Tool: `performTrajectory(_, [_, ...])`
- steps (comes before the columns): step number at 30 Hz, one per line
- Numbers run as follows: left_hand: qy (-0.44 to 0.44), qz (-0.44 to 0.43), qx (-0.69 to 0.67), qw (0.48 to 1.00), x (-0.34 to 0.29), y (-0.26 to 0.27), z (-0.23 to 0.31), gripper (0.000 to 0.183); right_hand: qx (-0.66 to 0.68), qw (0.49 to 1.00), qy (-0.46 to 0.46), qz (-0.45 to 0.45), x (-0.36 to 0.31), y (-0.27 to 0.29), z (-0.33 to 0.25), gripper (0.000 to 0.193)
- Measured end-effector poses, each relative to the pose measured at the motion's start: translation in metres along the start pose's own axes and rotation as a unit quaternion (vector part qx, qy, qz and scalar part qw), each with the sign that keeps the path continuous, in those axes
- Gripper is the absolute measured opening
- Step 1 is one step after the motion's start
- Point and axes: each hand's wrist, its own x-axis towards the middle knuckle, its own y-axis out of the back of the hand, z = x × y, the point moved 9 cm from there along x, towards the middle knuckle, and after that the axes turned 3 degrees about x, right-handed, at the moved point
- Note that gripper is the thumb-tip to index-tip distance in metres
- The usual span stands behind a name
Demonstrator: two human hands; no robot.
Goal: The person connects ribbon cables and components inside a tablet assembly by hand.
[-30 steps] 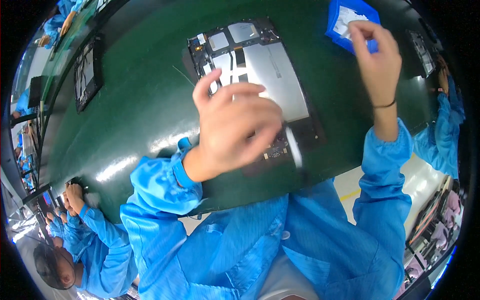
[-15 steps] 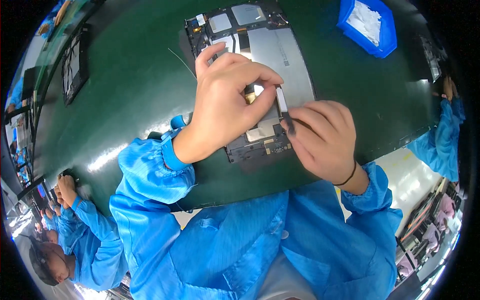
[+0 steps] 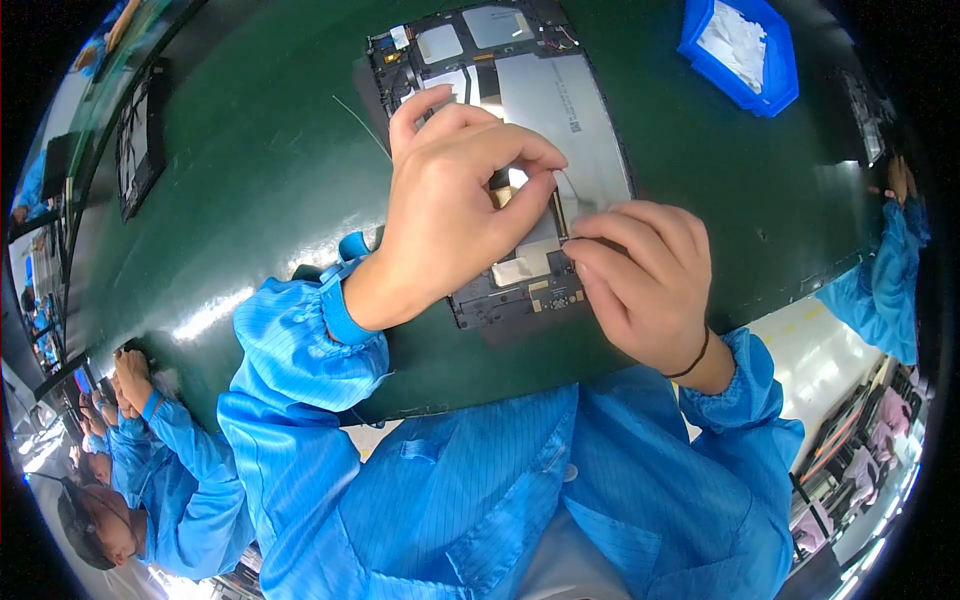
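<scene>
An opened tablet (image 3: 545, 85), showing silver battery panels and dark circuit parts, lies on the green worktop. My left hand (image 3: 455, 195) reaches across its middle, thumb and index finger pinched together at the upper end of a thin, narrow strip (image 3: 561, 212). This strip runs down along the large silver panel toward my right hand (image 3: 655, 285). There the thumb and index finger are drawn together at the strip's lower end, by the tablet's lower right edge. What lies between those right fingertips is hidden. My left hand covers part of the tablet's middle.
A blue bin (image 3: 775, 75) holding white pieces stands at the far right. Another dark device (image 3: 140, 140) lies on the worktop (image 3: 260, 130) at the left. A co-worker in blue (image 3: 185, 480) sits at lower left; another person's blue sleeve (image 3: 880, 295) is at right.
The strip between my hands showed a broad white face and a dark end; now it looks thin and dark. My right fingertips have moved slightly up and left. My left hand stays in place.
</scene>
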Motion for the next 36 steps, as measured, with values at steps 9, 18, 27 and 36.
performTrajectory(9, [0.032,-0.016,0.017,0.999,0.0019,0.0024,-0.0056,0.007,0.004,1.000,-0.016,-0.006,0.0017,-0.0021,0.0003,0.026])
performTrajectory(18, [0.010,-0.015,0.065,0.998,0.0008,0.0024,-0.0075,0.010,-0.044,0.999,0.006,0.011,-0.0002,-0.0030,-0.0046,0.025])
performTrajectory(27, [-0.007,0.021,0.043,0.999,0.0018,0.0050,-0.0023,0.008,-0.056,0.998,0.011,0.008,-0.0020,-0.0022,-0.0061,0.021])
performTrajectory(36, [-0.018,0.026,0.044,0.999,0.0044,0.0043,-0.0012,0.009,-0.068,0.997,0.018,0.011,-0.0007,-0.0006,-0.0056,0.020])
